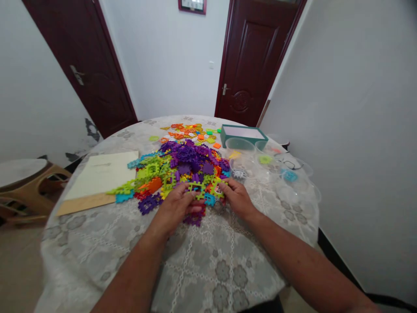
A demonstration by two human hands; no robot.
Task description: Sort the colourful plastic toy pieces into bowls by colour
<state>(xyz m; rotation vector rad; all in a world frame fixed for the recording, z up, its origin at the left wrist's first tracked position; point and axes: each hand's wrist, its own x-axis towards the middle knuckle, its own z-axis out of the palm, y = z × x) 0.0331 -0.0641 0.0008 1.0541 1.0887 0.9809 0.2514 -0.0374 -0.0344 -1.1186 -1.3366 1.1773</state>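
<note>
In front of the heap, my left hand [176,205] pinches a lime-green square building tile [196,188] with notched edges and an open middle. The fingers of my right hand [239,198] are closed on the right edge of a second lime-green tile [217,188], which has a pale patch in it. Both tiles sit side by side; whether they are locked together I cannot tell. Behind and under them lies a pile of notched plastic pieces, with purple ones [187,154] on top, green ones [151,168] at left and a blue tile [209,200] just below.
At left lies an open paper folder [104,174]. Smaller orange and yellow pieces [185,130] spread behind the pile. A green open box [244,132] stands at back right, near clear plastic tubs [243,158] with a few pieces. A patterned cloth [208,256] covers the round table.
</note>
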